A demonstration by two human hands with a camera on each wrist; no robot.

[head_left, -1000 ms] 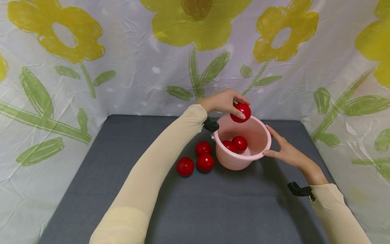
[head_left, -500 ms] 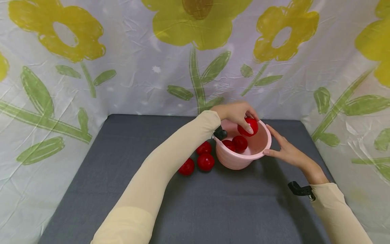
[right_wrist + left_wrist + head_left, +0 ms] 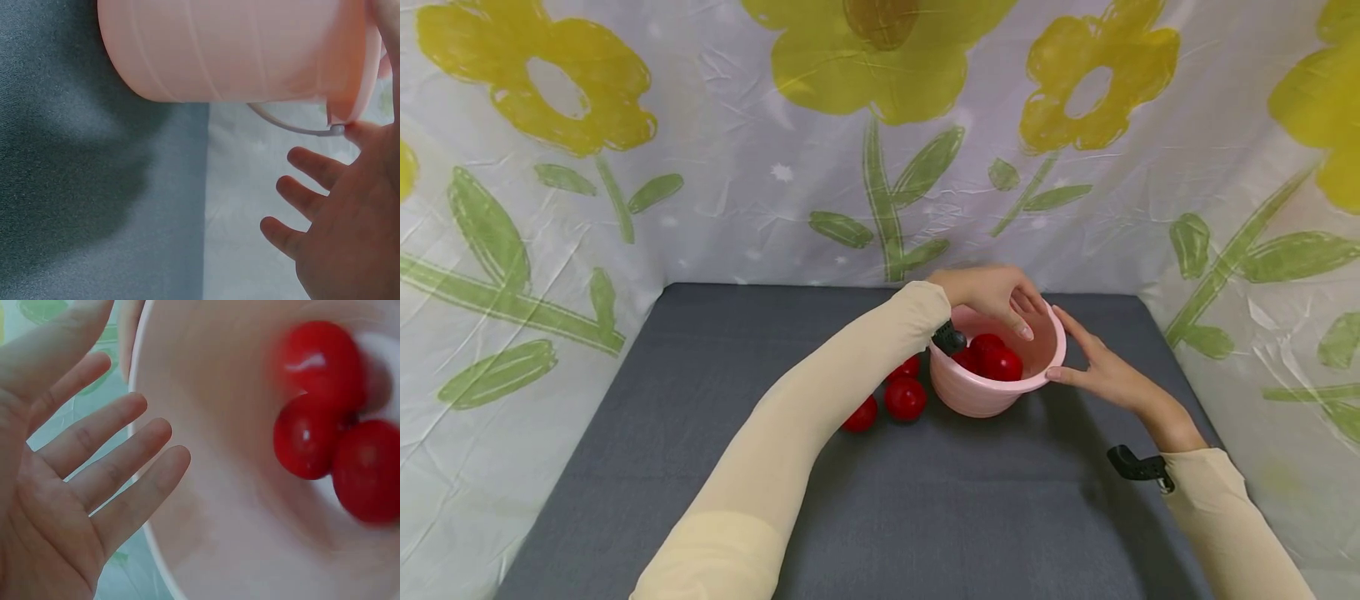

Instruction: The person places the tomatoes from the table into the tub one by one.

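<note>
A pink bucket (image 3: 973, 404) stands upright on the dark table, with three shiny red balls (image 3: 1002, 363) inside. In the left wrist view, one ball (image 3: 325, 365) is blurred, while another ball (image 3: 306, 437) and a third ball (image 3: 372, 472) lie against each other at the bottom. My left hand (image 3: 996, 292) is over the bucket's mouth, fingers spread and holding nothing. My right hand (image 3: 1101, 367) touches the rim at the right, thumb toward the front and index finger toward the back. Its other fingers (image 3: 303, 197) extend free of the bucket, below the thin handle (image 3: 294, 129).
Left of the bucket, a red ball (image 3: 905, 398) sits on the dark cloth (image 3: 970, 500). A second ball (image 3: 861, 414) and a third ball (image 3: 906, 368) are partly covered by my left sleeve (image 3: 805, 408). A flowered curtain (image 3: 737, 208) rises behind the table.
My left hand has moved right and down into the bucket's mouth and let go of a red ball, which joins the two inside. The right hand keeps its place on the rim.
</note>
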